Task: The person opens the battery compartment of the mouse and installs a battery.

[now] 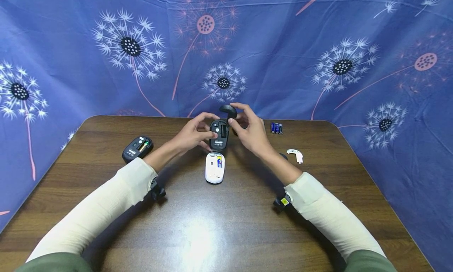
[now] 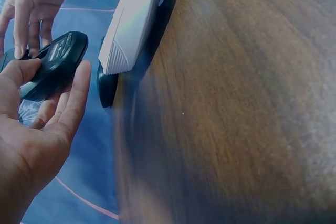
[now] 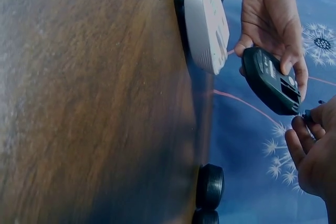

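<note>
My left hand (image 1: 194, 133) grips a black computer mouse (image 1: 219, 140) with its underside up and the battery slot uncovered. The thumb lies on the underside, while the other fingers support the mouse from below in the left wrist view. Beside its upper right edge, my right hand (image 1: 252, 130) pinches a curved black mouse cover (image 1: 228, 109) between thumb and fingers. Just below the held mouse, a white mouse (image 1: 214, 173) lies upside down on the table, a blue and yellow battery (image 1: 220, 162) in its open slot.
Another black mouse (image 1: 131, 151) lies upside down at the left, a battery in its slot. Several blue batteries (image 1: 277, 128) stand near the table's back edge. A white mouse cover (image 1: 296, 155) lies at the right; a dark object (image 1: 283, 156) is partly hidden behind my right forearm.
</note>
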`<state>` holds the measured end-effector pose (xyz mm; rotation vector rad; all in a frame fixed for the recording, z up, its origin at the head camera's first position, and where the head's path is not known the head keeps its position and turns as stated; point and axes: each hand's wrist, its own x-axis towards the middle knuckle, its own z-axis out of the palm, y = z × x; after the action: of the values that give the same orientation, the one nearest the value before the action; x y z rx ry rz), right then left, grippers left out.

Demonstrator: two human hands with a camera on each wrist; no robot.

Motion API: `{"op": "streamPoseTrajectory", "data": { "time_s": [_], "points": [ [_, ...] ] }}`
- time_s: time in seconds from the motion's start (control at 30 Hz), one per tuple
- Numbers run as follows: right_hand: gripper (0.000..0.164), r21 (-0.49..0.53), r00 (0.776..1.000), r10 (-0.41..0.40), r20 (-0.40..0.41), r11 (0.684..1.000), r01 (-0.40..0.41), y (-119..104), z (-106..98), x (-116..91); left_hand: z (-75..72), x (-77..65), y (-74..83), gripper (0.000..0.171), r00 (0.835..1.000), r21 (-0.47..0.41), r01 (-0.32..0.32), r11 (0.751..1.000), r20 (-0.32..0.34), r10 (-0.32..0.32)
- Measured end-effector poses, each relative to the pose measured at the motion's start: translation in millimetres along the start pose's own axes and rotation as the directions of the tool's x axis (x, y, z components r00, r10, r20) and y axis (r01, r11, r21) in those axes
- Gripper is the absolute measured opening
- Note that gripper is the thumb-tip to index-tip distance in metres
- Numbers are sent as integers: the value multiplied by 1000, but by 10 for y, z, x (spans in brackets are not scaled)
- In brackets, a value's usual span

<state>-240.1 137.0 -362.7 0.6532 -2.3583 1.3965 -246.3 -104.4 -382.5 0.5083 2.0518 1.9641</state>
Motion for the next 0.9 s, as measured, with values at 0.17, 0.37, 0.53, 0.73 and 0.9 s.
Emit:
{"op": "streamPoseTrajectory", "data": {
  "time_s": [0.17, 0.37, 0.53, 0.73, 0.9],
  "points": [
    [49, 40, 998, 56, -8, 998, -56, 16, -88, -24, -6, -9, -3, 59, 1000, -1, -3, 1000, 1, 3],
    [49, 44, 993, 111, 32, 993, -112, 74, -222, -128, 6, -12, 3, 60, 1000, -14, -24, 1000, 0, 24],
    [50, 0, 986, 143, 86, 990, -144, 140, -336, -253, 9, -6, -12, 61, 1000, -17, -30, 999, -2, 30],
    [51, -55, 974, 175, 147, 984, -168, 217, -474, -397, 13, -14, -20, 61, 999, -27, -37, 999, -5, 37],
    [50, -119, 960, 192, 206, 978, -170, 282, -582, -539, 20, -16, -9, 61, 999, -35, -38, 999, -7, 37]
  ]
}}
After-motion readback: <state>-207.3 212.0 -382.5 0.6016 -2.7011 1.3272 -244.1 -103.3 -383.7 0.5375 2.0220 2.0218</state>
